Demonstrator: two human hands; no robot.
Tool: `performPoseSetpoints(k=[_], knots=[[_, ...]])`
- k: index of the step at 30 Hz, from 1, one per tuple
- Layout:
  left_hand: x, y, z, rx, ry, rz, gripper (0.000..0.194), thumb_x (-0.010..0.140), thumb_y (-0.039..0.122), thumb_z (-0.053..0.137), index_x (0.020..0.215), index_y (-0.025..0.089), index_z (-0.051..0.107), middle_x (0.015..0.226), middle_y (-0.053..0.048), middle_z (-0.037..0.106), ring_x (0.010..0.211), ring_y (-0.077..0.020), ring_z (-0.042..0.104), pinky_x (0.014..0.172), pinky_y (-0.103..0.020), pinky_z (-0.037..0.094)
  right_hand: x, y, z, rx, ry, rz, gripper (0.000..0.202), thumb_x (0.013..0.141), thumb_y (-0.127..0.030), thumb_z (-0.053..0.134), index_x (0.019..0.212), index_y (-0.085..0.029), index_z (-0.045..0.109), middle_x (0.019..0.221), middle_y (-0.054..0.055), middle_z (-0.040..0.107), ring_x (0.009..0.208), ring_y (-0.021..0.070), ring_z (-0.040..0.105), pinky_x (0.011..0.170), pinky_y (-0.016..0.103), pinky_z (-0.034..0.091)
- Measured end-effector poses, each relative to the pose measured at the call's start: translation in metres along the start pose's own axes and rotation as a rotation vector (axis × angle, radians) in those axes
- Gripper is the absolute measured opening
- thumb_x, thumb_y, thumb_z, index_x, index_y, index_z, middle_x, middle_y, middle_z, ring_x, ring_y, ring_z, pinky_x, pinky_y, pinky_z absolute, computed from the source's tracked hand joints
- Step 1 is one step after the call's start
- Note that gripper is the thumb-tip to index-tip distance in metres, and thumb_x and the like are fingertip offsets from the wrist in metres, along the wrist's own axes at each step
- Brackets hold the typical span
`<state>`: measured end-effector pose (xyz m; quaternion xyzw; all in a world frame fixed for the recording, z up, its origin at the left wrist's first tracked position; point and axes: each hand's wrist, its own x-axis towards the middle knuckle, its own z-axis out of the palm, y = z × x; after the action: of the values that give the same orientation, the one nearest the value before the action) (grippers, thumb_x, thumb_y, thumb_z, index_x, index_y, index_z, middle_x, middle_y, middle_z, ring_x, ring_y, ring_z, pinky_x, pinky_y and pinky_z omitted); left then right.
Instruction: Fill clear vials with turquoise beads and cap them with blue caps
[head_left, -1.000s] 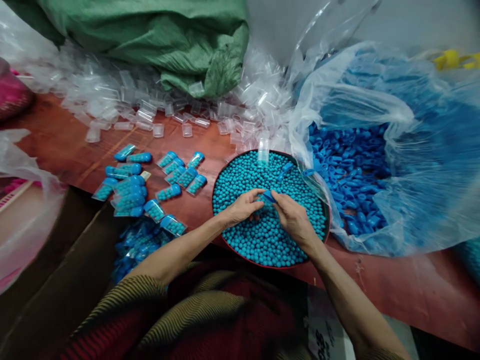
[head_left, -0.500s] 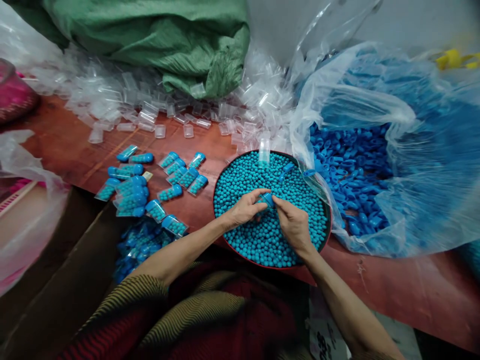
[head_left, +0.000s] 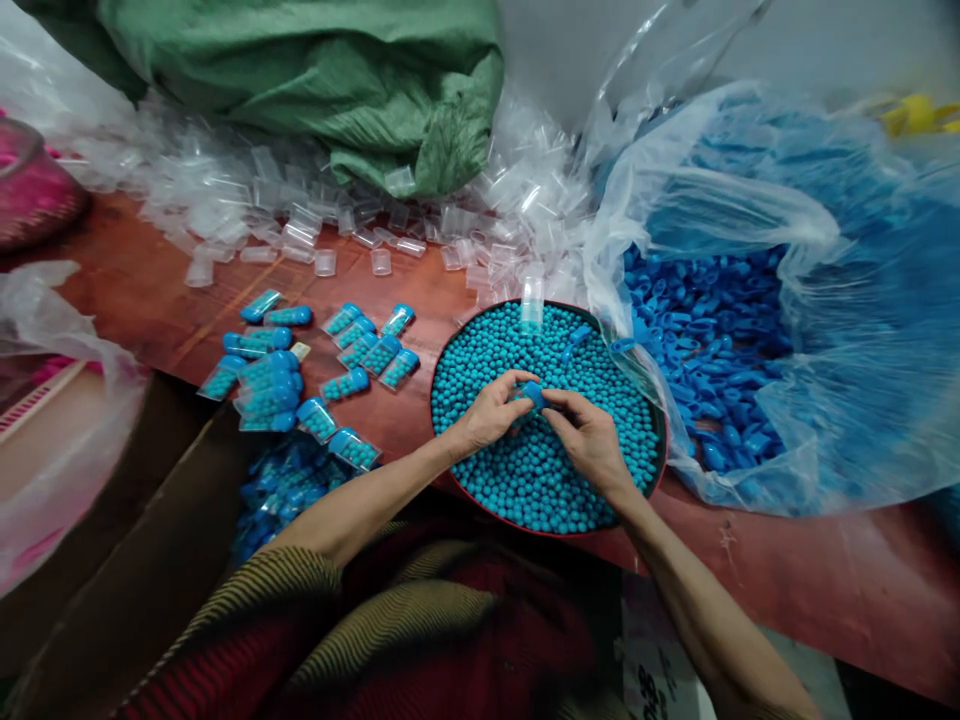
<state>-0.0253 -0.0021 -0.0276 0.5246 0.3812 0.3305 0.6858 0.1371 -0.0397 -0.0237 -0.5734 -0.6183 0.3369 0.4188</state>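
Observation:
My left hand (head_left: pixel 493 412) is closed around a small container with a blue cap (head_left: pixel 533 394), its clear body mostly hidden by the fingers. The thumb and fingers of my right hand (head_left: pixel 589 435) pinch the same blue cap from the right. Both hands are above a round red-rimmed tray (head_left: pixel 480 508) full of turquoise beads (head_left: pixel 540 485). One clear container (head_left: pixel 532 305) stands in the beads at the far side. A loose blue cap (head_left: pixel 576 343) lies on the beads near the tray's right side.
Filled, capped containers (head_left: pixel 381 354) lie on the red table (head_left: pixel 405 430) at left, with more in a box below its edge. Clear empty containers (head_left: pixel 300 232) pile along the back under a green sack (head_left: pixel 315 80). A plastic bag (head_left: pixel 817 230) of blue caps (head_left: pixel 705 350) stands at right.
The fingers of my right hand have shifted on the cap, and the cap has turned slightly. The whole view has moved a little; the things on the table lie as before.

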Motion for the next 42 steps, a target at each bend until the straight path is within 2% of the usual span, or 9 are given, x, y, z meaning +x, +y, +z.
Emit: performPoseSetpoints(k=[3, 6, 11, 16, 22, 26, 31, 37, 42], knots=[[0.0, 0.001, -0.001, 0.019, -0.091, -0.006, 0.038, 0.081, 0.029, 0.054, 0.117, 0.02, 0.046, 0.069, 0.006, 0.049, 0.044, -0.0047, 0.047, 0.042, -0.016, 0.036, 0.013, 0.004, -0.018, 0.213, -0.073, 0.211, 0.03, 0.067, -0.035, 0.072, 0.091, -0.02, 0.064, 0.079, 0.001, 0.068, 0.071, 0.0172, 0.064, 0.063, 0.033, 0.056], [-0.001, 0.0, 0.0, 0.033, -0.157, -0.005, 0.039, 0.083, 0.028, 0.053, 0.12, 0.021, 0.044, 0.072, 0.005, 0.049, 0.044, -0.005, 0.048, 0.042, -0.018, 0.038, 0.019, 0.002, -0.023, 0.327, -0.01, 0.306, 0.043, 0.057, -0.036, 0.079, 0.09, -0.02, 0.058, 0.078, 0.0, 0.064, 0.068, 0.0157, 0.062, 0.051, 0.028, 0.054], [-0.001, 0.002, 0.002, 0.021, -0.152, -0.001, 0.05, 0.083, 0.028, 0.053, 0.131, 0.021, 0.039, 0.07, 0.005, 0.048, 0.044, -0.0052, 0.046, 0.042, -0.018, 0.038, 0.022, -0.004, -0.003, 0.389, 0.277, 0.27, 0.044, 0.062, -0.036, 0.075, 0.098, -0.021, 0.053, 0.09, 0.002, 0.064, 0.077, 0.0156, 0.064, 0.063, 0.03, 0.056], [0.0, 0.003, -0.003, -0.109, -0.067, 0.02, 0.049, 0.082, 0.032, 0.054, 0.128, 0.02, 0.04, 0.07, 0.005, 0.05, 0.044, -0.006, 0.05, 0.039, -0.017, 0.035, 0.018, -0.005, -0.004, 0.467, 0.295, 0.266, 0.053, 0.068, -0.039, 0.072, 0.112, -0.024, 0.049, 0.104, 0.004, 0.063, 0.092, 0.0172, 0.065, 0.077, 0.034, 0.055], [0.002, 0.004, -0.002, -0.183, -0.039, 0.015, 0.048, 0.082, 0.035, 0.054, 0.125, 0.02, 0.04, 0.077, 0.003, 0.055, 0.045, -0.0061, 0.052, 0.039, -0.017, 0.036, 0.001, -0.006, -0.009, 0.501, 0.174, 0.368, 0.033, 0.07, -0.04, 0.07, 0.092, -0.019, 0.059, 0.075, 0.0, 0.066, 0.06, 0.0134, 0.063, 0.06, 0.03, 0.055], [0.0, 0.001, 0.0, 0.01, -0.074, 0.06, 0.045, 0.083, 0.03, 0.054, 0.126, 0.019, 0.042, 0.072, 0.005, 0.049, 0.046, -0.0047, 0.049, 0.043, -0.017, 0.039, 0.002, -0.006, -0.002, 0.281, 0.192, 0.245, 0.031, 0.08, -0.042, 0.059, 0.1, -0.019, 0.063, 0.083, 0.004, 0.071, 0.069, 0.0183, 0.067, 0.069, 0.036, 0.056], [-0.002, -0.002, 0.001, 0.106, -0.099, 0.111, 0.057, 0.084, 0.028, 0.054, 0.137, 0.023, 0.035, 0.079, 0.003, 0.05, 0.05, -0.0037, 0.044, 0.046, -0.017, 0.038, 0.0, -0.008, -0.003, -0.225, 0.075, -0.116, 0.035, 0.088, -0.039, 0.048, 0.111, -0.017, 0.063, 0.109, 0.012, 0.068, 0.1, 0.0245, 0.065, 0.089, 0.042, 0.051], [-0.001, -0.001, 0.002, -0.008, -0.094, 0.109, 0.051, 0.082, 0.027, 0.052, 0.132, 0.019, 0.04, 0.074, 0.003, 0.05, 0.056, -0.0068, 0.043, 0.053, -0.02, 0.038, -0.009, -0.006, 0.009, -0.601, -0.097, -0.213, 0.081, 0.079, -0.052, 0.059, 0.14, -0.007, 0.03, 0.123, 0.026, 0.053, 0.103, 0.0356, 0.061, 0.069, 0.046, 0.055], [-0.001, 0.001, 0.003, -0.015, -0.037, 0.106, 0.034, 0.077, 0.026, 0.057, 0.109, 0.017, 0.047, 0.07, 0.005, 0.048, 0.06, -0.0073, 0.043, 0.057, -0.019, 0.036, -0.005, -0.008, 0.018, -0.715, -0.06, -0.27, 0.068, 0.078, -0.052, 0.056, 0.127, -0.008, 0.041, 0.101, 0.017, 0.061, 0.079, 0.0278, 0.066, 0.054, 0.035, 0.052]])
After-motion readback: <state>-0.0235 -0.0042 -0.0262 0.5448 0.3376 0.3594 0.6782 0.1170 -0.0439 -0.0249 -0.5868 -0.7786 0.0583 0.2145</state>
